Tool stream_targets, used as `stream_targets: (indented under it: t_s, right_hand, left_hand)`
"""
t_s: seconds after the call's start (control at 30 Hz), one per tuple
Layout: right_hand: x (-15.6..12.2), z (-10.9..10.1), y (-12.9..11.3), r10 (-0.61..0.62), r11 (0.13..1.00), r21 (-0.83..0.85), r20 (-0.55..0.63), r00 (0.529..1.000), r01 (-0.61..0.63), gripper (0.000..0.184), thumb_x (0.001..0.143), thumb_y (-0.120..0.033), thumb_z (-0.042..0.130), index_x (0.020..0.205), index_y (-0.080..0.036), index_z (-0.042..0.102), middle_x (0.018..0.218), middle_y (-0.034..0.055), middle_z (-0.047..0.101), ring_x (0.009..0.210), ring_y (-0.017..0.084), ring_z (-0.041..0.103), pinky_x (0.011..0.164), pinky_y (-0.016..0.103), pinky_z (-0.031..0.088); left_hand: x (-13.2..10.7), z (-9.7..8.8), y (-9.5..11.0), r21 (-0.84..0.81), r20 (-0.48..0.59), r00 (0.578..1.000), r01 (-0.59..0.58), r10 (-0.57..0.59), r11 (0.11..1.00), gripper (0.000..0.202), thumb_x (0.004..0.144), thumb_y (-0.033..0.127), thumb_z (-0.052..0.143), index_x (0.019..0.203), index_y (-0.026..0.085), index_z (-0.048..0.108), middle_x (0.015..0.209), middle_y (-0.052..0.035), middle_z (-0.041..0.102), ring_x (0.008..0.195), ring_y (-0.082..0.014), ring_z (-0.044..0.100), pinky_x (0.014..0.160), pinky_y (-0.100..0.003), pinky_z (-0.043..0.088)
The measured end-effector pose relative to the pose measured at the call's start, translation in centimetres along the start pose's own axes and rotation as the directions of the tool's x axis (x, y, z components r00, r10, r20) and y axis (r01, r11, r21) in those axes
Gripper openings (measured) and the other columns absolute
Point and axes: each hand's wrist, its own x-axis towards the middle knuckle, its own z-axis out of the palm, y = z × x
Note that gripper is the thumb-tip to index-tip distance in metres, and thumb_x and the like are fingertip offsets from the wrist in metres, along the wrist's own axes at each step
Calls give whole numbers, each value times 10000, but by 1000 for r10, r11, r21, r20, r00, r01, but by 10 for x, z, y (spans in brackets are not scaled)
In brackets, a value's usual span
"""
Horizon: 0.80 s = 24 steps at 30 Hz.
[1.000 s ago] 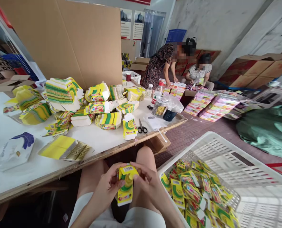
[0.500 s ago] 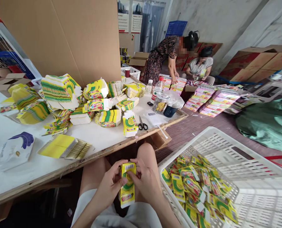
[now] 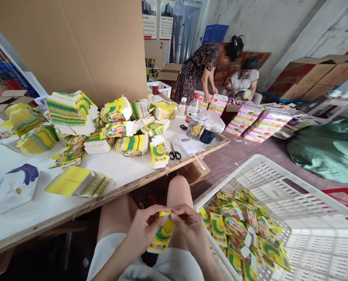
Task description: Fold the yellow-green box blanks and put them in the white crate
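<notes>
Over my lap, a small yellow-and-green printed carton (image 3: 162,234) is gripped at its upper end by both hands. My left hand (image 3: 146,226) pinches its left edge, the fingers curled over the top and the thumb on the front. On the other side, my right hand (image 3: 188,222) has its thumb and fingers closed at the upper right corner. The carton leans slightly, and its top end is partly covered by my fingers. Close by on the right, a white plastic basket (image 3: 314,249) holds many similar yellow cartons (image 3: 238,226).
The white table (image 3: 127,171) carries bundles of flat cartons (image 3: 71,109), a yellow stack (image 3: 74,181), scissors (image 3: 174,153), a bottle (image 3: 192,109) and a dark cup (image 3: 208,136). Two people (image 3: 205,66) handle pink boxes (image 3: 267,125) beyond. A green sack (image 3: 326,150) lies at right.
The carton has tilted, its lower end swinging left, and my fingers have closed over its top end. My right hand has turned and shifted slightly right. The camera view has moved a little.
</notes>
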Motion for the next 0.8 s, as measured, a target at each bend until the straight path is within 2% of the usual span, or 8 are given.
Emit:
stream_targets:
  t_s: [0.1, 0.13, 0.2, 0.27, 0.33, 0.5, 0.67, 0.8]
  right_hand:
    - [-6, -33, -16, -162, 951, -289, -151, 975, 113, 291, 826, -498, 706, 797, -209, 704, 819, 84, 731, 778, 244, 674, 691, 353, 533]
    - [-7, -48, -23, -258, 887, -445, -259, 931, 122, 302, 855, -504, 665, 856, -205, 704, 864, 102, 729, 796, 253, 660, 695, 370, 515]
    - [-7, -78, -34, -522, 684, -728, -450, 724, 41, 392, 856, -572, 617, 883, -189, 697, 907, 140, 714, 848, 298, 626, 734, 432, 474]
    - [-6, -100, -39, -626, 548, -836, -438, 645, -36, 477, 865, -637, 550, 875, -182, 694, 1009, 180, 699, 1008, 367, 596, 811, 490, 440]
    - [-6, -108, -37, -613, 560, -829, -413, 673, 1, 462, 863, -632, 554, 840, -188, 684, 969, 169, 700, 968, 352, 610, 756, 451, 454]
    - [-9, -78, -13, -349, 792, -609, -411, 843, 31, 381, 857, -575, 603, 813, -207, 694, 775, 83, 699, 680, 240, 600, 612, 348, 454]
    - [3, -34, -9, -56, 979, -204, -329, 943, -13, 489, 832, -657, 605, 826, -191, 752, 752, 85, 739, 648, 216, 608, 588, 322, 480]
    - [14, -8, -10, 99, 986, 154, -221, 970, -65, 430, 833, -607, 656, 914, -198, 762, 819, 75, 776, 654, 206, 651, 569, 308, 505]
  left_hand:
    - [22, -2, 10, 176, 17, 992, -127, 126, 976, 293, 980, 323, 515, 1154, 192, 712, 1138, -111, 757, 1002, -246, 727, 850, -320, 595]
    - [33, -7, 12, 287, 1, 979, -197, 205, 938, 312, 981, 307, 508, 1221, 198, 673, 1217, -115, 728, 1078, -253, 705, 901, -339, 587]
    - [63, -21, 14, 565, -42, 917, -305, 396, 766, 427, 962, 274, 532, 1383, 204, 538, 1407, -125, 614, 1288, -272, 582, 1082, -421, 487]
    - [96, -38, 11, 641, -87, 893, -289, 441, 711, 551, 933, 233, 567, 1465, 176, 432, 1528, -155, 481, 1435, -300, 410, 1190, -509, 338]
    - [126, -52, 5, 678, -92, 886, -279, 455, 680, 564, 881, 220, 638, 1419, 132, 495, 1528, -183, 475, 1456, -339, 369, 1205, -552, 291]
    - [151, -67, -12, 731, -76, 870, -284, 487, 620, 230, 935, 230, 559, 1070, 207, 743, 1163, -100, 770, 1151, -294, 687, 1044, -500, 523]
    - [101, -57, -14, 749, -97, 762, -368, 641, 551, 307, 992, 197, 464, 1192, 171, 695, 1256, -127, 725, 1227, -275, 648, 1085, -480, 507]
    - [40, -34, -26, 653, 152, 685, -611, 712, 448, 379, 944, 94, 545, 1289, 214, 644, 1256, -76, 734, 1244, -256, 637, 1042, -413, 564]
